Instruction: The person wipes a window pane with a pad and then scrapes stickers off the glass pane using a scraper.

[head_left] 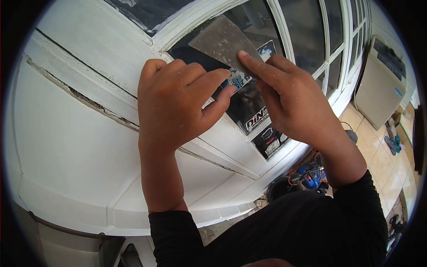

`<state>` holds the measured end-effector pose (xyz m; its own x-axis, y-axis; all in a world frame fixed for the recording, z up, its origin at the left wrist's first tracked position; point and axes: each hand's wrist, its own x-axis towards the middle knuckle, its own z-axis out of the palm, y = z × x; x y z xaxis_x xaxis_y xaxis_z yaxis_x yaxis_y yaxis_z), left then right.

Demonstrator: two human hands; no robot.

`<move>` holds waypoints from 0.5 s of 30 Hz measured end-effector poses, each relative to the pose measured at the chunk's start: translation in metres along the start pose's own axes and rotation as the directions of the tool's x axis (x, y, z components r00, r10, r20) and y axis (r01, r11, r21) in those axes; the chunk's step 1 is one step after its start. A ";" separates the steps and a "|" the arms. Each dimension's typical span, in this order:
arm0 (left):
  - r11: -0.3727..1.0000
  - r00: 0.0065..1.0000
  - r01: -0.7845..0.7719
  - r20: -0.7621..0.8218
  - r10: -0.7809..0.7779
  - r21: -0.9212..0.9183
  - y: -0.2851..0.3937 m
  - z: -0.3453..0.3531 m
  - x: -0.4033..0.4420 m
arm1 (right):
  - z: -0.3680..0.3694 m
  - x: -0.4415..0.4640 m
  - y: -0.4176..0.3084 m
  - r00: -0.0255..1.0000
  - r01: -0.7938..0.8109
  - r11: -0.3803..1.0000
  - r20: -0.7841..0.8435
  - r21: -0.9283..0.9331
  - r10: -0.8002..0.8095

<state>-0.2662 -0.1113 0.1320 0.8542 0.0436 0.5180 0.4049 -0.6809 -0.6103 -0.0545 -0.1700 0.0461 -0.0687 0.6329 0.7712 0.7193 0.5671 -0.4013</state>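
Note:
A flat grey-brown sheet (222, 42) with pale specks is pinched at its lower right by my right hand (296, 100), the index finger lying on its face. My left hand (173, 104) is just left of it, fingers curled, with thumb and index finger apart and nothing visible between them. Behind both hands is a white-framed window (284, 26) with dark glass. Stickers show on the glass: a blue and white one (239, 79) between the hands and a lettered one (256, 119) below.
White wall panels (80, 147) with a cracked ledge (89, 101) fill the left. A pale appliance (380, 84) stands at right on the tiled floor (378, 153), near sandals (390, 144). Blue equipment with an orange hose (313, 175) and a black bucket (281, 189) sit below.

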 end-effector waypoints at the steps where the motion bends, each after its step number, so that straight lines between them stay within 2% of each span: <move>1: 1.000 1.000 -0.008 0.003 0.008 -0.006 0.000 0.001 0.000 | 0.001 0.001 -0.002 1.000 -0.006 1.000 0.001 0.004 0.006; 4: 1.000 1.000 -0.004 0.012 0.004 -0.015 0.001 0.001 0.000 | 0.005 0.001 -0.005 1.000 -0.011 0.999 -0.005 -0.043 0.011; 6: 1.000 1.000 -0.012 0.001 0.012 -0.015 0.001 0.000 0.000 | 0.013 -0.002 -0.004 0.997 0.009 1.000 -0.080 0.024 -0.007; 10: 1.000 1.000 -0.005 0.012 0.005 -0.023 0.002 0.002 0.000 | 0.012 0.002 -0.005 0.996 0.001 0.998 -0.087 0.056 0.003; 15: 1.000 1.000 -0.015 0.009 0.015 -0.014 0.002 0.001 0.002 | 0.016 0.001 -0.006 0.996 0.017 1.000 -0.090 0.005 -0.017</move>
<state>-0.2634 -0.1121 0.1308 0.8630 0.0397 0.5036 0.3874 -0.6918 -0.6093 -0.0695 -0.1641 0.0414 -0.0184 0.5733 0.8191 0.7148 0.5803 -0.3902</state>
